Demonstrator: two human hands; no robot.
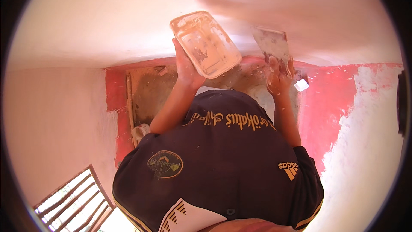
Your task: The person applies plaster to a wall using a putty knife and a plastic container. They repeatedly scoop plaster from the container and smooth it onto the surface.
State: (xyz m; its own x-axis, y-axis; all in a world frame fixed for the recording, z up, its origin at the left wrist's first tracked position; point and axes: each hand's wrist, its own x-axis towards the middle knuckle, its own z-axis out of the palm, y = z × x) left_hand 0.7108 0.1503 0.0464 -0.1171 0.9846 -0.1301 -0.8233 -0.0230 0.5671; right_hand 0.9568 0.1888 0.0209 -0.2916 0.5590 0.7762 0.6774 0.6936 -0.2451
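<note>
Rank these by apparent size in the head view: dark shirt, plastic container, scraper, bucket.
1. Dark shirt
2. Plastic container
3. Scraper
4. Bucket, partly hidden and farther off, so its true size is unsure

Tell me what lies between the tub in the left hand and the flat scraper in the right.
No object: in the head view, only pale wall shows between the tub and the flat scraper, with a red band lower down.

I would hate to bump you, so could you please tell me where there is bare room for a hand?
Open room shows between the tub and the scraper, and on the stained floor between the long stick and left forearm. It looks crowded near the cup and around the right hand.
</note>
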